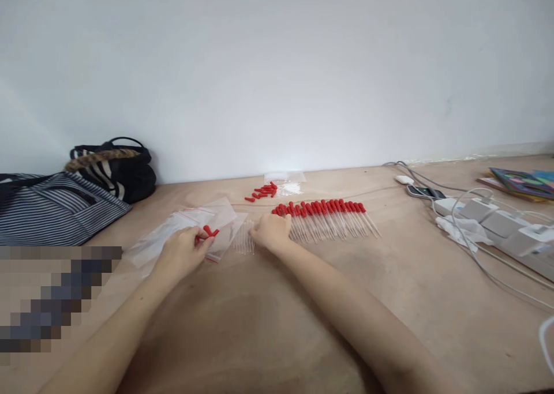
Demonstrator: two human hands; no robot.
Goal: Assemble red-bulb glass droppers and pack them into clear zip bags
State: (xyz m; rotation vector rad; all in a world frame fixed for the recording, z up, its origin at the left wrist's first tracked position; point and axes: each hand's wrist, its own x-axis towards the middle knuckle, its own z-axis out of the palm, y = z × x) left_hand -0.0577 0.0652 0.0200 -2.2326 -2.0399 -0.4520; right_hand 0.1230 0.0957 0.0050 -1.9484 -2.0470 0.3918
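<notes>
My left hand (186,248) is closed in a pinch on a few red rubber dropper bulbs (210,231), above the clear plastic bags. My right hand (272,231) reaches in beside a row of bare glass dropper tubes (243,238). Its fingers are curled down at the row's right end, and what they pinch is hidden. To its right lies a long row of glass droppers (331,218) with red bulbs on their far ends, tips toward me. The right hand covers that row's left end.
Loose red bulbs (264,191) and a small bag of glass tubes (291,187) lie near the wall. Clear zip bags (173,232) spread at left, by a striped bag (56,209) and a black bag (130,175). Cables and a power strip (497,226) occupy the right.
</notes>
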